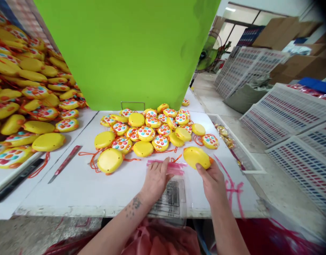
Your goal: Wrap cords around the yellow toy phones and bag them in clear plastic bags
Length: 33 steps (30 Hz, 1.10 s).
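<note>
My right hand [213, 177] grips a yellow oval toy [194, 156] at its near edge, thumb on top, with the plain back and its screw holes facing up. An orange cord trails from it on the left. My left hand [156, 179] lies over the top of a clear zip bag [176, 193] with a pink seal strip, its fingers stretched out across the strip. Dark print shows on the bag, which reaches the table's near edge. Just beyond both hands is a loose pile of the same toys [145, 134], some showing coloured bubble buttons, others their yellow backs.
A big heap of toys [32, 88] fills the left side. A red utility knife [66, 163] and a black marker [18, 180] lie left. A tall green panel [131, 53] stands behind the pile. White crates [292, 109], a tray of packets [232, 145] and a fan are at right.
</note>
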{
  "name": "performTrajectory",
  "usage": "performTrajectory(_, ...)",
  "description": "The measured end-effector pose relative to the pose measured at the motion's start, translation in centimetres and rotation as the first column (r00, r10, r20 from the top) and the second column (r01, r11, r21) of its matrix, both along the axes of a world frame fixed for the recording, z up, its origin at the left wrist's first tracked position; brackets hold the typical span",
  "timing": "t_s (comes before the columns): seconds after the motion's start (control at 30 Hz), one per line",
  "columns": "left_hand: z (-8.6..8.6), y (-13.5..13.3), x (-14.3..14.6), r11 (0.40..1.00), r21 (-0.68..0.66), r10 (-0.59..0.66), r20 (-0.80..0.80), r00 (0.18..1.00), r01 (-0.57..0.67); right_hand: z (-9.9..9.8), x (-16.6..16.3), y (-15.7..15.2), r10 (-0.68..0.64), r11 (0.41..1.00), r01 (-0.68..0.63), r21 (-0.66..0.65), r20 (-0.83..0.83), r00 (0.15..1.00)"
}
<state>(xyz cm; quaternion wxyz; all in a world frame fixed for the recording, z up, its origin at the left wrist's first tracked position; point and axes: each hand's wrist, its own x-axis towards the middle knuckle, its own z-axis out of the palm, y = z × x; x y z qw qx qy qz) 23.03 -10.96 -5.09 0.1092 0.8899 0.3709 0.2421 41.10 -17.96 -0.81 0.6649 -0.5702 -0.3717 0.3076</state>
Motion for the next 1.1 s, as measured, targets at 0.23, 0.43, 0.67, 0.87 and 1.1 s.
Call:
performTrajectory(0.23,0.7,-0.2,-0.2,0.988,-0.029,-0.153,-0.013,0.988,0.153,0.4,1.1,0.4,0.209,0.971,-0.201,-0.132,0.051,0.977)
performTrajectory(0.43,0.3,0.0,-0.2,0.987,0.055,-0.155,0.045,0.987,0.153,-0.9,0.3,4.5,0.274,0.95,-0.234,-0.205,0.193,0.942)
performTrajectory(0.67,1.0,0.2,-0.2,0.999,0.014,-0.054,0.18,0.982,0.053,-0.9,-1.8,6.3,0.507,0.856,-0.352,-0.378,0.48,0.716)
performTrajectory(0.87,1.0,0.4,-0.3,0.992,-0.068,-0.078,0.363,0.928,0.11,-0.5,-1.4,4.9,0.277,0.949,-0.104,-0.298,0.626,0.729)
performTrajectory(1.1,0.6,0.8,-0.4,0.97,-0.196,-0.056,0.384,0.922,0.141,-1.4,-0.9,1.9,0.269,0.896,0.01,-0.443,0.562,0.782)
